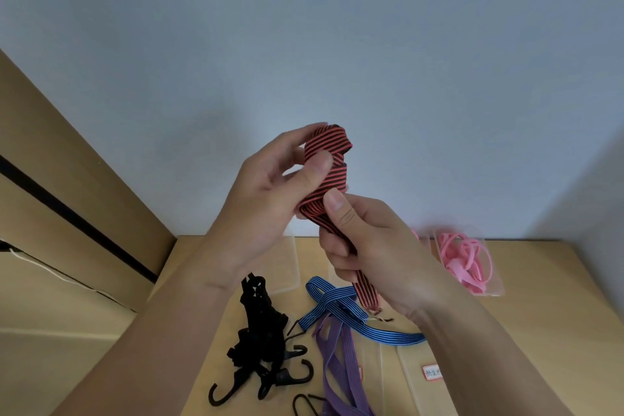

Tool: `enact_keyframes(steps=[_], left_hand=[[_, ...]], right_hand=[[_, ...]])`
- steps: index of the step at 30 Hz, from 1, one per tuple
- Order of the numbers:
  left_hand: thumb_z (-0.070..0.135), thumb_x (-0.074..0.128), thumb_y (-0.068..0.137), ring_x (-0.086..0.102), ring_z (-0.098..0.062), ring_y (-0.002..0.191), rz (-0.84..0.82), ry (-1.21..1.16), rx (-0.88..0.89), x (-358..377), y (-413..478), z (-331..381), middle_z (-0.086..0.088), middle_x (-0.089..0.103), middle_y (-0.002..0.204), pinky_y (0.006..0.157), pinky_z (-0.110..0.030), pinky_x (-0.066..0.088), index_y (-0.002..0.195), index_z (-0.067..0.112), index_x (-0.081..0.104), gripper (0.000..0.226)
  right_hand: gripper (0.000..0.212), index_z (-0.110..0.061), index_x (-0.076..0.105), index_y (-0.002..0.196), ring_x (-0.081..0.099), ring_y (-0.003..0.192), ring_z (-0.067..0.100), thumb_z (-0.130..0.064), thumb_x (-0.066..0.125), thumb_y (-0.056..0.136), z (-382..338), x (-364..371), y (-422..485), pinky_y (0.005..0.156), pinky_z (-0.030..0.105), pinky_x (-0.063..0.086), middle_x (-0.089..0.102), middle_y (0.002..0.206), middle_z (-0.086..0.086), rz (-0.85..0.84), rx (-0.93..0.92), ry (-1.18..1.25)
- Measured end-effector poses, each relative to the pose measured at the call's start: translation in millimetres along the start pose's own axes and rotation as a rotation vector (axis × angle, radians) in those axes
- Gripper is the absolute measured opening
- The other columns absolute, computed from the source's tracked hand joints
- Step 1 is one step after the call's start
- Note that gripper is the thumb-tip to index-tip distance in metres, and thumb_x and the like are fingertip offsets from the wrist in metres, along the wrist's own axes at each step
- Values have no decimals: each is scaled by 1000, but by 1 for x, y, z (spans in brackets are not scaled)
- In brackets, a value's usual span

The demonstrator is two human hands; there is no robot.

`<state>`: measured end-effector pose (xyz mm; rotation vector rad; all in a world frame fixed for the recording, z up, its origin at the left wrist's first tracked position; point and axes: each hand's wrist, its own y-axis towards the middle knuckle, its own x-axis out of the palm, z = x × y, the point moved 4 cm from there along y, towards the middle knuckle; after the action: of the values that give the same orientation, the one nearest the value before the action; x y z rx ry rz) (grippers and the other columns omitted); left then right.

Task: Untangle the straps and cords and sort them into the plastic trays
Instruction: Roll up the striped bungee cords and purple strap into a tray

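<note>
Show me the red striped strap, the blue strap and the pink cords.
red striped strap (327, 142): head view, wound upper part.
blue strap (332, 303): head view, knotted middle.
pink cords (463, 257): head view, middle of bundle.

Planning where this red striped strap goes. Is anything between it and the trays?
Left hand and right hand hold the red striped strap above the table. Below lie the blue strap and purple strap, the purple one across a near tray. Pink cords occupy the right tray. The far tray shows nothing in its visible part.
</note>
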<state>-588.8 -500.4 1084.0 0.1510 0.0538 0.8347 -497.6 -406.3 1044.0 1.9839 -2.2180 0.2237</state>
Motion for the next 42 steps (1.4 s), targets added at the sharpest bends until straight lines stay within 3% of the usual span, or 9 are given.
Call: enact_keyframes(steps=[3,7,11,15,19,25,29,33,42], left_hand=[[28,59,91,73,-32,101,-199,-349,-133,8,-6,1,-16,73,106,80,-34,60,120,13,69,34],[25,53,95,69,-38,112,-295,-334,-138,11,-8,0,-16,73,100,84,-37,59,126,4,59,38],[22,51,98,70,-20,102,-233,66,-9,4,-3,4,-5,72,98,87,-33,54,123,11,61,29],[33,49,97,67,-9,106,-117,594,150,3,-9,11,13,70,112,98,-36,53,144,27,50,47],[39,47,101,67,-3,100,-25,828,187,4,-17,17,15,68,118,88,-26,55,155,35,34,55],[27,57,94,73,-23,84,-106,266,-59,-5,-21,23,-7,69,97,55,-36,59,125,23,64,32],[25,57,89,66,-29,65,-129,-23,-200,-11,-22,22,-12,68,85,46,-34,52,108,6,65,29],[25,62,88,61,-28,51,-158,-177,-319,-12,-24,19,-16,66,83,39,-33,51,116,-8,61,43],[31,53,100,37,-15,32,36,36,-295,-5,-25,13,-7,61,69,32,-19,29,106,1,64,33]], right_hand=[[45,-15,46,66,24,51,15,-46,42,99,-4,6,-3,46,27,27,37,57,-1,-60,-42,51],[46,-18,49,65,28,50,13,-45,47,102,-3,6,-5,46,23,31,40,58,-3,-29,-36,86],[35,-18,61,76,29,52,12,-38,49,102,-4,1,-7,47,23,29,42,60,-2,83,8,76],[43,-21,69,73,33,52,12,-44,47,101,-7,-1,-7,47,23,30,48,63,2,138,48,154],[48,-1,63,82,36,50,14,-39,45,104,-7,-3,-5,47,25,33,50,62,6,197,-20,68],[10,-15,72,102,43,58,22,-20,65,98,-16,-16,-8,58,37,36,58,59,-3,175,-167,-245],[7,-19,73,98,46,57,12,-21,67,95,-21,-16,-10,54,23,36,58,57,-7,167,-212,-316],[5,-25,69,97,49,57,14,-21,67,95,-21,-16,-13,55,19,38,62,62,-7,187,-270,-369],[10,-30,61,96,57,60,10,-21,65,96,-20,-11,-16,58,20,43,69,71,-6,262,-337,-450]])
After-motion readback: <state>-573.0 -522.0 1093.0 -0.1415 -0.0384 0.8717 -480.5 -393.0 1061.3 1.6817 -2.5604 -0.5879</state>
